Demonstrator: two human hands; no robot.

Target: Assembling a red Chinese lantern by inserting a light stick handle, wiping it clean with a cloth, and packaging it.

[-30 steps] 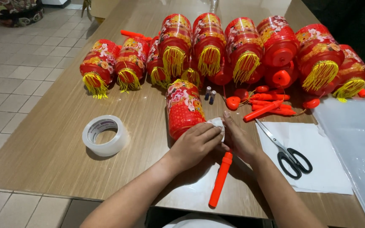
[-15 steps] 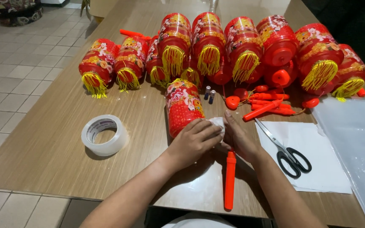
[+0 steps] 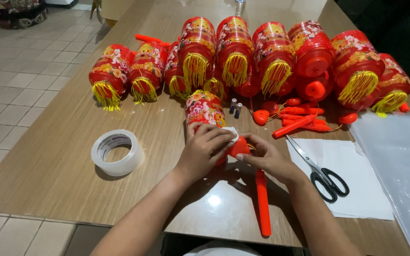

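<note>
Tiled floor [image 3: 20,85] at left; a wood-grain worktop [image 3: 58,166] fills most of my view, with a glossy patch near its front edge catching a light.

Along the far side lies a row of red lanterns [image 3: 271,52] on their sides, yellow tassels facing me. In front of that row sit two small batteries [image 3: 235,107] and a scatter of loose red plastic parts [image 3: 300,118].

One more red lantern [image 3: 204,110] lies apart from the row, near the middle of the worktop, pointing toward me. Both hands meet at its near end. The left hand [image 3: 205,151] is curled over the lantern's lower end, fingers bent and pressing on it and on a small white piece [image 3: 232,134] at the fingertips. The right hand [image 3: 266,159] pinches the round red cap [image 3: 239,147] at that same end, thumb and fingers closed on it. A long red stick handle [image 3: 262,204] runs from under the hands toward the front edge.

Left of the hands, well apart: a roll of clear tape [image 3: 118,152], lying flat. Right of the hands: black-handled scissors [image 3: 321,170] on a white sheet of paper [image 3: 356,189]. Beyond that, a clear plastic sheet [image 3: 399,161] at the right edge.
</note>
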